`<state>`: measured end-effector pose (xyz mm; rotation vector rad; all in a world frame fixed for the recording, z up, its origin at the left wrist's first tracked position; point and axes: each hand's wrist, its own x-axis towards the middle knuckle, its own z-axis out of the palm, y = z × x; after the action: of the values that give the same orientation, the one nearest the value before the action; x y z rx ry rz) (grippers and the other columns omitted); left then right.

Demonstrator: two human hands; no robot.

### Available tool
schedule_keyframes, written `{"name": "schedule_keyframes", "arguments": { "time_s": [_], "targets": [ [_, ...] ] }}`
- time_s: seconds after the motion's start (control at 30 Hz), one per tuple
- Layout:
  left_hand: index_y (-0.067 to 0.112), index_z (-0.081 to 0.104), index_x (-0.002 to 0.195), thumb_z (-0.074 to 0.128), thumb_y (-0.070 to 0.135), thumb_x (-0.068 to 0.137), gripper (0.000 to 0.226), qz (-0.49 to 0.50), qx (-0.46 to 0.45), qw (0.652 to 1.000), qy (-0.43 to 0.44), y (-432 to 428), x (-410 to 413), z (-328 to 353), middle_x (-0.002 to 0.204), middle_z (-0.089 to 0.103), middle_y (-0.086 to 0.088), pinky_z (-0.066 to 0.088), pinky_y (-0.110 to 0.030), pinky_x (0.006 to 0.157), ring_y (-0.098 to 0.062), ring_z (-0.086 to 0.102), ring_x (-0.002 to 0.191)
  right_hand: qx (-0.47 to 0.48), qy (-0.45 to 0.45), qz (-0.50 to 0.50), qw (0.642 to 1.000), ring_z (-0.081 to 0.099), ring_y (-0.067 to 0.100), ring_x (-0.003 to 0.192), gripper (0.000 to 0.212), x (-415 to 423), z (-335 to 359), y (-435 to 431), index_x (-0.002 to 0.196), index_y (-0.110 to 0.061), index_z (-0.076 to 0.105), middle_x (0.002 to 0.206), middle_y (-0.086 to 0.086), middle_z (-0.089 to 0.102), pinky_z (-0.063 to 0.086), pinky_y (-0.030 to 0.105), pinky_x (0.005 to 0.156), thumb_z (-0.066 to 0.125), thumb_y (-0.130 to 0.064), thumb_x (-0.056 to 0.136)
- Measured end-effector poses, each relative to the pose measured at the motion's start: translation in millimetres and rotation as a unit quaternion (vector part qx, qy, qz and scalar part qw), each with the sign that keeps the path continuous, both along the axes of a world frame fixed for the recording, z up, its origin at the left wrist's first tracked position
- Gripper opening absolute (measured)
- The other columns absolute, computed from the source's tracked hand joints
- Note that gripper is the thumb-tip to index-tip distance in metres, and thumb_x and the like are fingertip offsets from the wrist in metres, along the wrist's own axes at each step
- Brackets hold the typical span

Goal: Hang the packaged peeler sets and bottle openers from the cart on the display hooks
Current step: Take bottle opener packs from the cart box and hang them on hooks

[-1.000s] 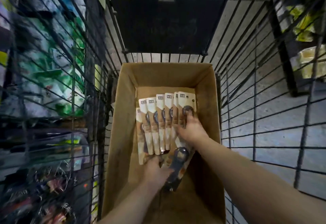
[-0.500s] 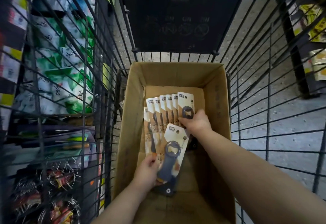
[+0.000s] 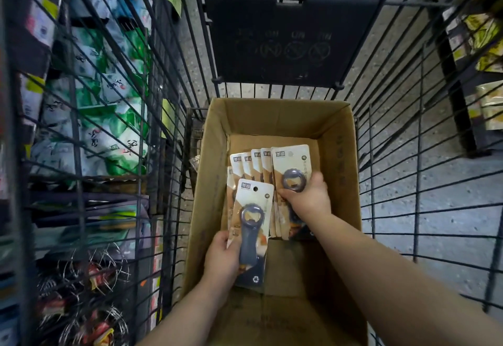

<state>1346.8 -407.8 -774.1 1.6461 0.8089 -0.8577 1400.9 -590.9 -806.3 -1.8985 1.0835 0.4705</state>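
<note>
One carded grey bottle opener [image 3: 251,226] lies over fanned carded openers [image 3: 272,166].

Head view, steeply down into cart [image 3: 408,155]

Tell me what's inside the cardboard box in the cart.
The cardboard box holds a fanned stack of packaged bottle openers, gripped by the right hand; the left hand holds one more. Anything beneath the stack is hidden.

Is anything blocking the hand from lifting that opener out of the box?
Nothing visible. The left hand already holds one opener raised above the fanned stack, and the box is open on top.
</note>
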Motion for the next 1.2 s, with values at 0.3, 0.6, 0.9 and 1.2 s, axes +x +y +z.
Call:
{"name": "schedule_keyframes", "arguments": {
  "time_s": [0.3, 0.6, 0.9, 1.2],
  "targets": [
    [0.017, 0.058, 0.089, 0.062, 0.016, 0.089, 0.004, -0.009, 0.029, 0.997, -0.071, 5.8, 11.2, 42.1, 0.085, 0.069, -0.004, 0.044, -0.014, 0.039, -0.014, 0.064, 0.071, 0.044, -0.086, -0.019, 0.995, 0.054, 0.011, 0.086, 0.046, -19.8, 67.2, 3.5, 0.115, -0.018, 0.044, 0.097, -0.006, 0.058, 0.042, 0.026, 0.076, 0.072, -0.018, 0.078],
    [0.007, 0.059, 0.093, 0.062, 0.011, 0.089, 0.007, 0.065, 0.02, 0.986, -0.154, -13.2, -0.6, 112.0, 0.084, 0.069, -0.016, 0.054, -0.046, 0.071, -0.032, 0.067, 0.075, 0.07, -0.157, 0.057, 0.983, 0.059, 0.013, 0.086, 0.044, -30.2, 159.3, -19.1, 0.108, -0.026, 0.045, 0.09, -0.013, 0.057, 0.05, 0.032, 0.078, 0.073, -0.023, 0.075],
    [0.008, 0.056, 0.099, 0.063, 0.015, 0.089, 0.014, 0.224, 0.033, 0.949, -0.221, -34.2, -46.2, 229.2, 0.099, 0.066, -0.022, 0.05, -0.061, 0.086, -0.04, 0.065, 0.091, 0.133, -0.226, 0.172, 0.95, 0.053, -0.005, 0.076, 0.041, -48.8, 276.0, -39.5, 0.105, -0.03, 0.043, 0.089, -0.019, 0.057, 0.037, 0.011, 0.054, 0.071, -0.02, 0.077],
    [0.014, 0.06, 0.088, 0.065, 0.02, 0.087, 0.008, 0.34, 0.098, 0.887, -0.298, -2.5, -114.3, 344.6, 0.08, 0.068, -0.01, 0.049, -0.028, 0.049, -0.021, 0.065, 0.065, 0.196, -0.275, 0.301, 0.892, 0.058, 0.004, 0.079, 0.041, -73.3, 379.4, 14.9, 0.105, -0.029, 0.045, 0.096, -0.01, 0.061, 0.043, 0.017, 0.058, 0.072, -0.014, 0.078]
  ]
}}
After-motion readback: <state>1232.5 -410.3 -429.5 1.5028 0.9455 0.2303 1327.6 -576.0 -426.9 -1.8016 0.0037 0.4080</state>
